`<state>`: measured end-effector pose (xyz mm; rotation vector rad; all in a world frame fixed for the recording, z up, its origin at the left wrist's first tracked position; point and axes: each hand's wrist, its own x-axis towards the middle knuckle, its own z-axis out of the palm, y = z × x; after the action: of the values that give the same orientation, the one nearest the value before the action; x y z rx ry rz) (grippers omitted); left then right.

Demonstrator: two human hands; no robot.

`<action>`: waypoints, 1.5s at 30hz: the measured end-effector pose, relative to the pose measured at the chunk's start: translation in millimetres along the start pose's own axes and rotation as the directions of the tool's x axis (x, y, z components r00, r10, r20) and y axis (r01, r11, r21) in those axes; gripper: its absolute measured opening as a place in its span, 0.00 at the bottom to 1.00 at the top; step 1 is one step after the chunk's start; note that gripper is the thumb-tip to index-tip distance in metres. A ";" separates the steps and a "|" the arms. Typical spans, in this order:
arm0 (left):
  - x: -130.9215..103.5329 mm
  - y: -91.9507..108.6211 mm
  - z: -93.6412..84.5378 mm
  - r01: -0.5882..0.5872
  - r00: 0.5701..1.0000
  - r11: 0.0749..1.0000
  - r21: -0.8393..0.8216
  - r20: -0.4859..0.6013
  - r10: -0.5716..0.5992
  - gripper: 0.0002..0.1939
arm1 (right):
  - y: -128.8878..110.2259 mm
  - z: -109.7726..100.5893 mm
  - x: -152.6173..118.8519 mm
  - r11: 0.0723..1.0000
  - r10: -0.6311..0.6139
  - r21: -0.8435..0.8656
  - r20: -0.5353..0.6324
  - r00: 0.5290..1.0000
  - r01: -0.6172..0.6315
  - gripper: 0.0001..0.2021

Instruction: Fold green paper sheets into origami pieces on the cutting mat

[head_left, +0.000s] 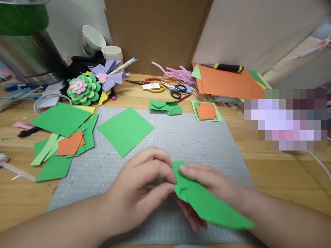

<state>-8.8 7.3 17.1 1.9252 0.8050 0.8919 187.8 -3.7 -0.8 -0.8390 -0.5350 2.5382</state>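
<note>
The folded green paper (212,204) is held between both hands, above the grey mat (181,137). From where I watch, its long axis slants from the far left to the near right, ending in a blurred point. I have the left hand (142,186) at its left edge, fingertips closed in a pinch by the small folds. The right hand (219,177) is nearer its broad part: the thumb presses on top and the other fingers curl underneath, gripping it. What those fingers do beneath the paper I can't fully tell.

Far left of the hands, 1 flat green square (126,131) lies on the mat; a small folded green piece (157,106) sits at the mat's far edge, with a small paper stack (206,111) to its right. Loose scraps (59,119) overlap the mat's left edge and the worktop (263,165).
</note>
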 end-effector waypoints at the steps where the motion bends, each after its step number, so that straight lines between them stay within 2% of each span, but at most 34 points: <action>1: -0.5 1.4 -0.1 0.046 0.996 0.998 -0.033 -0.079 -0.048 0.07 | 0.3 -2.0 0.1 1.000 0.025 -0.015 -0.024 0.999 -0.025 0.24; 2: -0.7 2.4 0.1 0.113 0.981 0.989 -0.095 -0.149 -0.126 0.06 | 0.2 -3.9 0.3 1.000 0.001 -0.031 -0.074 0.997 -0.003 0.26; 4: 0.9 3.4 1.1 0.270 0.926 0.919 -0.287 -0.185 -0.329 0.04 | -1.0 -6.0 0.4 0.978 -0.202 -0.096 -0.200 0.959 0.186 0.24; 6: 4.5 3.2 2.2 0.418 0.860 0.788 -0.453 -0.083 -0.503 0.04 | -3.3 -5.5 0.0 0.899 -0.432 -0.200 -0.256 0.865 0.389 0.18; 7: 6.7 2.8 2.7 0.476 0.832 0.729 -0.492 -0.015 -0.554 0.05 | -4.6 -4.4 -0.5 0.863 -0.499 -0.240 -0.261 0.826 0.445 0.17; 8: 8.8 2.5 3.2 0.520 0.813 0.692 -0.501 0.042 -0.581 0.06 | -5.8 -3.2 -1.0 0.841 -0.533 -0.270 -0.263 0.804 0.469 0.17; 10: 11.7 2.1 3.9 0.568 0.797 0.692 -0.446 0.086 -0.598 0.05 | -7.5 -1.2 -2.1 0.833 -0.536 -0.323 -0.274 0.799 0.448 0.19; 13: 12.3 2.9 5.1 0.570 0.812 0.764 -0.303 0.067 -0.580 0.02 | -7.7 -0.1 -2.9 0.806 -0.493 -0.489 -0.242 0.835 0.334 0.16; 15: 11.3 3.6 6.2 0.547 0.833 0.805 -0.230 0.062 -0.549 0.02 | -6.8 0.6 -3.0 0.723 -0.476 -0.643 -0.201 0.856 0.251 0.10; 18: 9.9 2.9 7.6 0.515 0.856 0.842 -0.161 0.053 -0.514 0.02 | -5.8 2.7 -3.6 0.601 -0.504 -0.775 -0.177 0.846 0.196 0.08; 23: 9.9 -0.7 7.9 0.512 0.858 0.849 -0.134 0.025 -0.514 0.03 | -6.2 4.5 -5.5 0.531 -0.578 -0.817 -0.152 0.802 0.227 0.08; 30: 9.3 -0.6 7.1 0.438 0.898 0.897 -0.060 -0.026 -0.440 0.03 | -5.0 2.0 -5.5 0.412 -0.605 -0.874 -0.053 0.794 0.256 0.06; 34: 8.0 -0.5 6.6 0.411 0.911 0.910 -0.046 -0.014 -0.412 0.04 | -3.6 1.9 -6.5 0.323 -0.621 -0.900 0.033 0.783 0.293 0.06; 37: 7.9 0.2 6.1 0.390 0.921 0.920 -0.046 -0.003 -0.390 0.04 | -2.3 1.5 -6.9 0.328 -0.652 -0.904 -0.006 0.758 0.274 0.01; 40: 9.0 1.4 6.4 0.407 0.913 0.913 -0.042 -0.009 -0.408 0.04 | -1.6 1.7 -6.8 0.345 -0.692 -0.893 -0.035 0.721 0.289 0.02; 45: 9.4 0.9 8.0 0.458 0.889 0.886 -0.066 0.019 -0.458 0.04 | -4.0 4.0 -5.6 0.368 -0.685 -0.870 -0.015 0.728 0.329 0.04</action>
<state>3.0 11.0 17.3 1.5740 1.1520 0.6137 190.5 -4.0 6.7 -1.1714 -1.6428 1.3502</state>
